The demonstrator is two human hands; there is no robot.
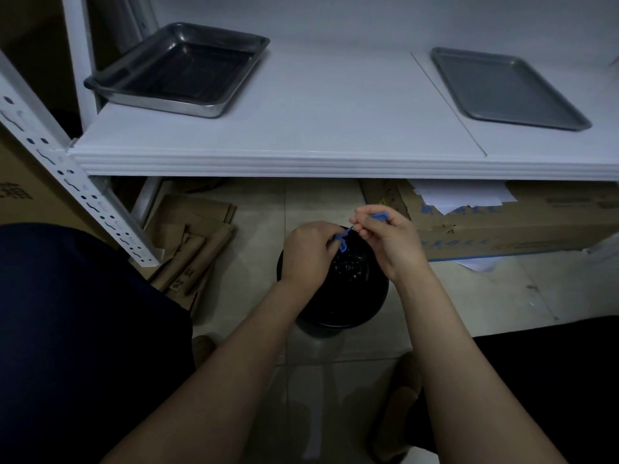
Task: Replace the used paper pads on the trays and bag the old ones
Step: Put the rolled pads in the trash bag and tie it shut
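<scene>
Head view: it looks down over a white shelf point(318, 105) at 12 o'clock, with both arms reaching to the floor below it.
Shelf post point(67, 182): it slants across 9 o'clock.
Paper bags point(191, 249): brown and folded flat, they lie on the floor at 8 o'clock, out of the way of the work.
Deep tray point(167, 105): at 11 o'clock on the shelf, its bottom is bare, so its pad looks already lifted and no new one is laid yet.
Left hand point(308, 252): just left of centre, its fingers are curled tight and pinch one end of the blue drawstring point(343, 237), probably to steady it.
Black bag point(351, 266): it lines the round bin point(341, 309) at 6 o'clock of the hands, with its mouth gathered under them. The old pads are likely inside, though none can be seen.
Right hand point(392, 242): just right of centre and slightly higher, its thumb and fingertips nip the other end of the drawstring and pull it up and away. This looks like closing or knotting the bag.
White sheets point(462, 195): they lie on a cardboard box point(519, 226) under the shelf at 2 o'clock. They may be the fresh pads, kept within reach, but that cannot be told.
Flat tray point(505, 88): at 1 o'clock on the shelf and well apart from the deep one, it is also bare and awaits a pad.
</scene>
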